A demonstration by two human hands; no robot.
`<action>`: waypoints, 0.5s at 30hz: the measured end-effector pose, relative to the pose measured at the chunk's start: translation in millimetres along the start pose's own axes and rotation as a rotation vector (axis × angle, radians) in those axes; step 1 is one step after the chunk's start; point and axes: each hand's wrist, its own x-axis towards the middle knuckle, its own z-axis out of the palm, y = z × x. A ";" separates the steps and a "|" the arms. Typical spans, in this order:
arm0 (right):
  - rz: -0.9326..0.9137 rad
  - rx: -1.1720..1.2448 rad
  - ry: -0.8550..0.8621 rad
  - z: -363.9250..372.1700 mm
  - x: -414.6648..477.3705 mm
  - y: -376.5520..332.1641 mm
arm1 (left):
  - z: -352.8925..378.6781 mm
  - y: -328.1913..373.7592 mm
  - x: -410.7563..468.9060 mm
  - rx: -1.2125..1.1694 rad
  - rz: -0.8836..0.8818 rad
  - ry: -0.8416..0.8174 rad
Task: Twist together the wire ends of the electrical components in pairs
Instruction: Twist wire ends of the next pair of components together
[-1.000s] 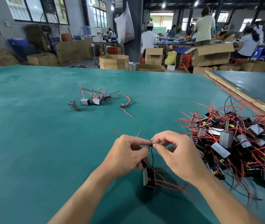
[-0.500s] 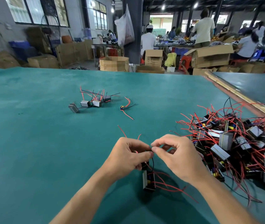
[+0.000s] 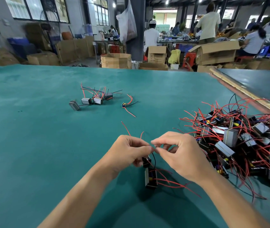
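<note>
Both hands are raised over the near-centre tabletop [image 3: 32,129]. The left hand [image 3: 127,150] has its fingers curled and pinches thin wire ends [image 3: 154,147] between thumb and forefinger. The right hand [image 3: 180,155] pinches the same spot from the right, so the fingertips of both hands meet. A black wire loops down from the pinch to a small black part [image 3: 146,161] tucked under the left hand's fingers. A bigger component [image 3: 150,177] sits just below that, with red leads trailing right. I can't tell whether it hangs or touches the tabletop. Judged step: mid-twist on one pair, joint not finished. Progress looks early. A small group [image 3: 94,99] of a few components lies far left with wires crossing, likely the finished ones, though the joints are too small to confirm. One loose unit [image 3: 124,105] lies just right of that group, apart from it. A big tangled pile [image 3: 239,142] of components with red and black leads fills the right side and is probably all left to do, so most of the work remains. No brand or label can be read on any component, only yellow and blue spots. The cardboard boxes [image 3: 157,55] beyond the tabletop carry print that is too blurred to read.
</note>
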 end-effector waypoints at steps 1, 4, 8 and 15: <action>-0.001 0.001 -0.001 0.3 -0.3 0.1 | -1.3 0.5 -0.3 -0.020 -0.028 -0.029; 0.003 -0.016 -0.008 1.0 -1.3 -1.2 | -2.4 2.1 -1.4 -0.032 -0.058 -0.048; -0.018 -0.051 -0.024 0.9 -1.2 -2.0 | -0.5 1.4 0.0 -0.010 -0.046 -0.004; -0.049 -0.092 0.006 -0.2 -0.3 -2.6 | 0.4 2.2 -0.1 -0.007 -0.023 0.005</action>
